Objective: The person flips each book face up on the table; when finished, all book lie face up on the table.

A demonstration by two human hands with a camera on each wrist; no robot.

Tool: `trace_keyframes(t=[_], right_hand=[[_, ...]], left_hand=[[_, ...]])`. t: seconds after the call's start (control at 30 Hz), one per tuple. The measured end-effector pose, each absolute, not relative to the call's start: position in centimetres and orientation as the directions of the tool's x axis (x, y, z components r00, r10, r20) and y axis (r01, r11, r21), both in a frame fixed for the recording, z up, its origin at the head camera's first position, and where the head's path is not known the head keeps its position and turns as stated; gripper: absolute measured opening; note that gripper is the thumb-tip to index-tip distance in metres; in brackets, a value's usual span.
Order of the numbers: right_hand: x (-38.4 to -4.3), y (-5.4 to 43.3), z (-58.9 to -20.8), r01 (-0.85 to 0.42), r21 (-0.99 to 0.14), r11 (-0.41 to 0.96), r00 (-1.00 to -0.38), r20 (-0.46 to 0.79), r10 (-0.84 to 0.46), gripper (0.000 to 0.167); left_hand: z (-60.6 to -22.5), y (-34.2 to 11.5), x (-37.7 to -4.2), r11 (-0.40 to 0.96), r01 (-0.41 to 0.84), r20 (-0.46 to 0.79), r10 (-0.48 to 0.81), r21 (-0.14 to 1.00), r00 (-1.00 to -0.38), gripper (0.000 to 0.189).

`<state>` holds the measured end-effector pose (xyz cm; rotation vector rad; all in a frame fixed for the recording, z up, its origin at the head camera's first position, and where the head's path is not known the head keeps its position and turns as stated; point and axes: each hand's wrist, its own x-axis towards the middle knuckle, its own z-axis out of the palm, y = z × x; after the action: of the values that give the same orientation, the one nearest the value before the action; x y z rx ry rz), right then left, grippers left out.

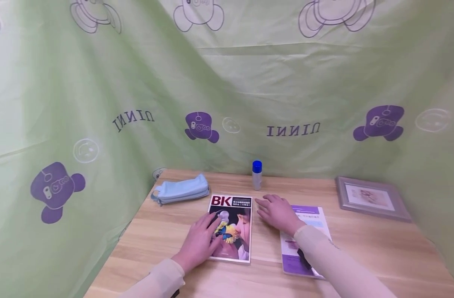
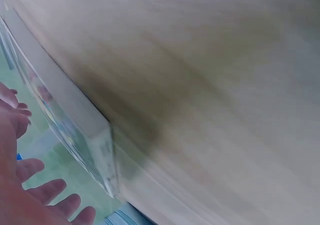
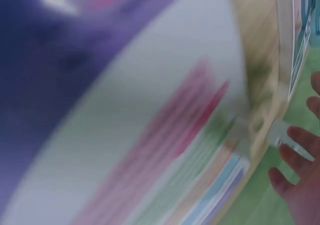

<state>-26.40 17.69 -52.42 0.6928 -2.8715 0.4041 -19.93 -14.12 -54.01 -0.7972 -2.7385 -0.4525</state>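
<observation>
A magazine with "BK" in red letters and a butterfly on its cover (image 1: 232, 248) lies flat in the middle of the wooden table. My left hand (image 1: 200, 239) is over its left side, fingers spread; the left wrist view shows the fingers (image 2: 50, 190) beside the thick magazine's edge (image 2: 75, 95). Whether they touch the cover I cannot tell. Right of the magazine, a purple and white booklet (image 1: 288, 248) lies partly hidden beneath my right hand (image 1: 278, 213) and sleeve. The right fingers are extended toward the magazine's upper right corner and hold nothing.
Behind the magazine stands a small clear bottle with a blue cap (image 1: 257, 176). A light blue pencil case (image 1: 182, 189) lies at the back left, and a grey picture frame (image 1: 372, 198) at the back right. Green printed curtain (image 1: 249, 91) surrounds the table's (image 1: 383, 252) back and sides.
</observation>
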Motion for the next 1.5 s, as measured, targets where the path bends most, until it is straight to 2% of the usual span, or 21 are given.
trace_keyframes(t=[0.17,0.43,0.63,1.0,1.27,1.5], right_hand=[[-24.4,20.7,-52.2,-0.438,-0.235,0.868,-0.895,0.208,-0.395,0.049],[-21.8,26.2,-52.3,-0.368,-0.254,0.894,-0.919,0.248,-0.308,0.048],[-20.5,29.2,-52.3,-0.289,-0.275,0.917,-0.948,0.218,-0.233,0.049],[-18.6,32.6,-52.6,-0.246,-0.270,0.931,-0.952,0.248,-0.180,0.049],[-19.0,33.5,-53.0,-0.215,-0.294,0.931,-0.961,0.233,-0.148,0.049],[-19.3,34.6,-52.7,-0.183,-0.334,0.925,-0.971,0.208,-0.117,0.050]], left_hand=[[-53.8,-11.9,-20.0,0.776,0.591,0.330,0.511,0.222,-0.794,0.059],[-53.3,-6.7,-20.0,0.682,0.699,0.365,0.607,0.216,-0.706,0.060],[-53.3,-3.2,-19.6,0.671,0.710,0.290,0.651,0.214,-0.702,0.063],[-53.4,1.2,-19.0,0.638,0.745,0.278,0.692,0.195,-0.666,0.063],[-53.4,2.7,-18.6,0.646,0.737,0.213,0.705,0.199,-0.676,0.066],[-53.8,4.2,-17.8,0.602,0.785,0.246,0.747,0.145,-0.618,0.065]])
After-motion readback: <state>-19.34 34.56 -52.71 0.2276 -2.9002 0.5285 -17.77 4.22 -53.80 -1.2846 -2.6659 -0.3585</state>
